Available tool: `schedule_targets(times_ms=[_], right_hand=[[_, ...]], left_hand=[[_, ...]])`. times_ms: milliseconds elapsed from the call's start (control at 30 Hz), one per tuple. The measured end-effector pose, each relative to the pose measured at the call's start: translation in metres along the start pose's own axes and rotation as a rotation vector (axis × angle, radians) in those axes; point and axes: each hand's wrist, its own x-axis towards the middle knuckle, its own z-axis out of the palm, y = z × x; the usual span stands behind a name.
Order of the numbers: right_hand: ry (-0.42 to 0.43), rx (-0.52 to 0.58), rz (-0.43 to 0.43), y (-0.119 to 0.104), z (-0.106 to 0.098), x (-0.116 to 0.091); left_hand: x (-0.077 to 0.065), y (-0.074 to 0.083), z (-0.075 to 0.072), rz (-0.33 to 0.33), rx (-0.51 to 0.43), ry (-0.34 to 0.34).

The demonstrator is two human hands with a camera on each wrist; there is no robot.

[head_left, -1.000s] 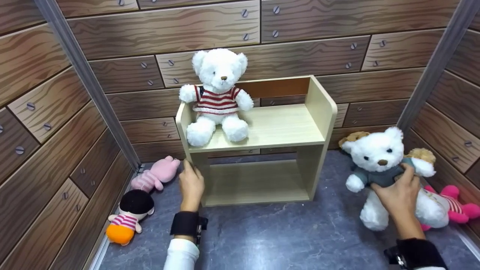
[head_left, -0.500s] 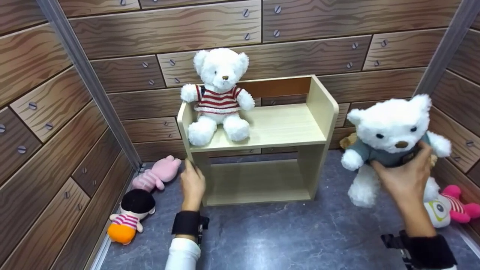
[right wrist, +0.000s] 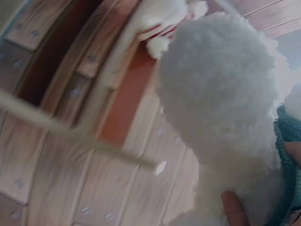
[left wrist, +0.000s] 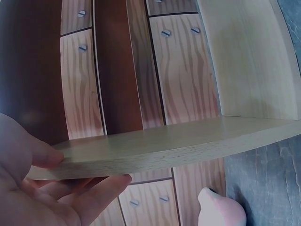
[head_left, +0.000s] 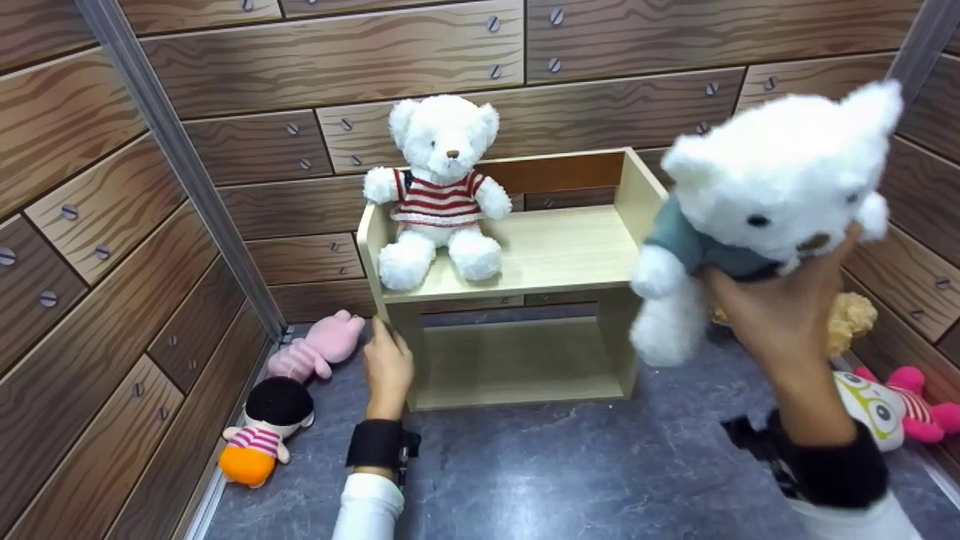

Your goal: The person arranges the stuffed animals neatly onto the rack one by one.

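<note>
My right hand [head_left: 787,322] holds a white teddy bear [head_left: 772,165] in a teal shirt by its body, raised off the floor beside the right end of the small wooden shelf [head_left: 562,240]. In the right wrist view the furry leg of this teddy bear [right wrist: 221,80] fills the middle. My left hand [head_left: 388,371] grips the shelf's left side panel [left wrist: 155,146], thumb on one face and fingers on the other in the left wrist view. Another white teddy bear [head_left: 439,202], in a red-striped shirt, sits upright at the left of the upper board.
On the floor at left lie a pink plush toy [head_left: 334,337] and a black-haired doll [head_left: 279,405]. At right are a tan plush toy [head_left: 851,315] and a pink toy with green-rimmed eyes [head_left: 877,409]. Wood-patterned walls [head_left: 637,120] enclose the floor.
My right hand has lifted the teal-shirted teddy bear from the toys at right, up and leftward toward the shelf, uncovering the green-eyed toy. My left hand keeps its place on the panel.
</note>
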Motion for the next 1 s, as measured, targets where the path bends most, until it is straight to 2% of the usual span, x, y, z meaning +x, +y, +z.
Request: schedule_targets(times_ms=[67, 133, 200, 267, 333, 467, 700, 833, 1000], right_hand=[[-0.022, 0.085, -0.044, -0.013, 0.017, 0.005], [-0.054, 0.12, -0.105, -0.018, 0.035, 0.011], [-0.085, 0.124, -0.11, -0.016, 0.054, 0.016], [-0.114, 0.069, -0.092, -0.013, 0.075, 0.021], [-0.16, 0.04, -0.035, -0.012, 0.094, 0.026], [-0.242, -0.09, 0.121, -0.008, 0.13, 0.035], [-0.276, -0.197, 0.288, 0.013, 0.189, 0.049], [-0.316, -0.215, 0.383, 0.024, 0.206, 0.056], [-0.346, -0.22, 0.419, 0.037, 0.213, 0.064]], left_hand=[[0.001, -0.001, -0.001, 0.002, 0.004, 0.003], [0.001, -0.001, -0.001, 0.009, 0.005, 0.008], [0.001, -0.001, -0.002, 0.013, 0.004, 0.011], [0.001, 0.0, -0.002, 0.015, 0.006, 0.014], [0.001, 0.0, -0.002, 0.015, 0.008, 0.018], [-0.001, 0.0, 0.001, 0.016, 0.024, 0.02], [0.001, -0.001, 0.002, 0.022, 0.033, 0.021], [0.001, -0.002, 0.002, 0.026, 0.037, 0.027], [0.003, -0.005, 0.002, 0.025, 0.042, 0.018]])
